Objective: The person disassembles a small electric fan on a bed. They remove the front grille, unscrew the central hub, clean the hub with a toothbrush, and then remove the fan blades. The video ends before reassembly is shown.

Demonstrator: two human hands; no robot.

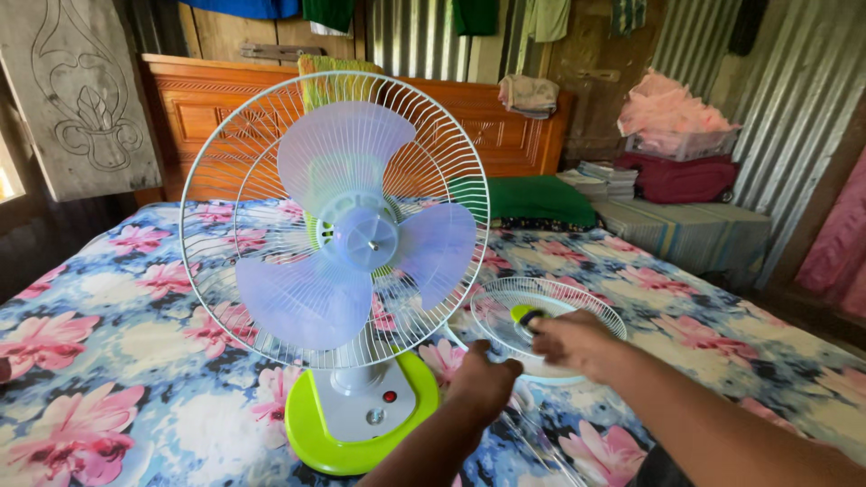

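Gripping one grille, two hands, one fan

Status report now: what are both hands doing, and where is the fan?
Left hand closed on front grille rim. Right hand pinching dark knob at grille centre. Fan upright on floral bed, blades uncovered. Nothing between.

- Your left hand is bare: no glove, ring or watch shows.
- Your right hand is bare too.
- Both your forearms are uncovered; no sleeve reaches into view.
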